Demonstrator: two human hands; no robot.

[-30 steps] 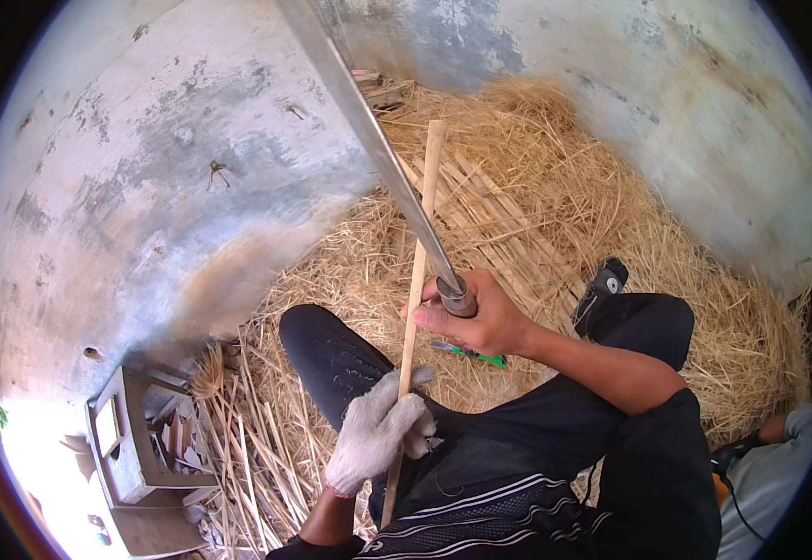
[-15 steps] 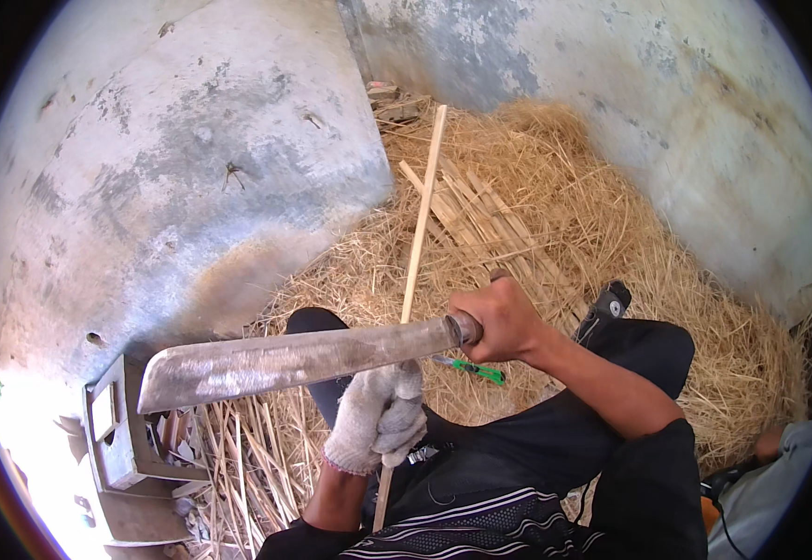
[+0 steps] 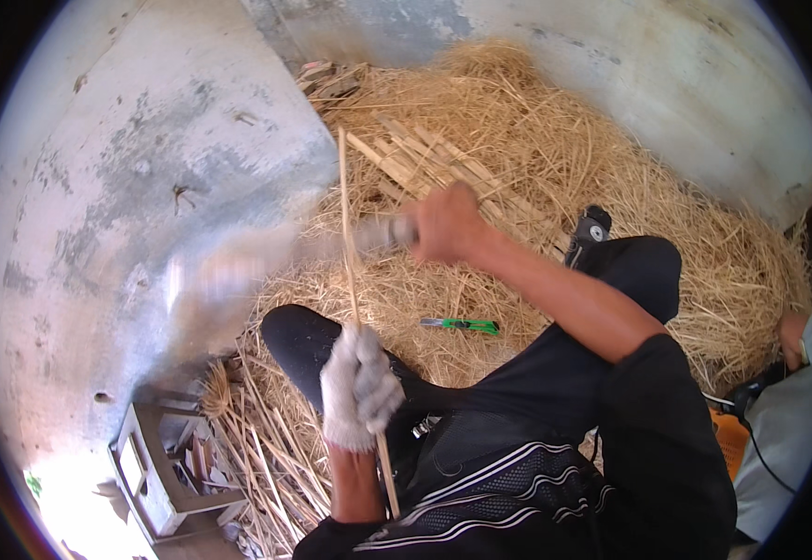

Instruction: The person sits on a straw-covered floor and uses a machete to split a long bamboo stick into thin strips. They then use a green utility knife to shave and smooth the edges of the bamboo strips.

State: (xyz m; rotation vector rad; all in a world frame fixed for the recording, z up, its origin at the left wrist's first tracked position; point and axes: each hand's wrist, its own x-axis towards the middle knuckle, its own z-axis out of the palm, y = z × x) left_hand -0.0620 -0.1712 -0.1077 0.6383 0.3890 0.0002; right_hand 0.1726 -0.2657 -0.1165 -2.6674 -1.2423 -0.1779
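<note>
My left hand (image 3: 359, 387), in a white knitted glove, is closed round the lower part of a long, thin bamboo strip (image 3: 346, 201). The strip stands nearly upright in view, and its lower end comes out below the fist by my lap. Farther ahead, my bare right hand (image 3: 450, 224) grips the handle of a machete (image 3: 266, 257). Its broad blade points left and is smeared by motion. Blade and strip cross in view; whether they touch I cannot tell. A green utility knife (image 3: 471, 326) lies on the straw between my legs.
Loose straw (image 3: 555, 140) covers the floor, with several flat bamboo strips (image 3: 424, 163) on it. A pile of thin sticks (image 3: 270, 457) and a wooden frame (image 3: 149, 471) are at lower left. Walls (image 3: 145, 159) rise left and ahead. Another person's sleeve (image 3: 798, 411) and an orange basket (image 3: 728, 437) are at right.
The machete has moved forward and left, from above my gloved hand to beyond it, and its blade is now blurred. The strip's top has tipped left. My view has shifted slightly.
</note>
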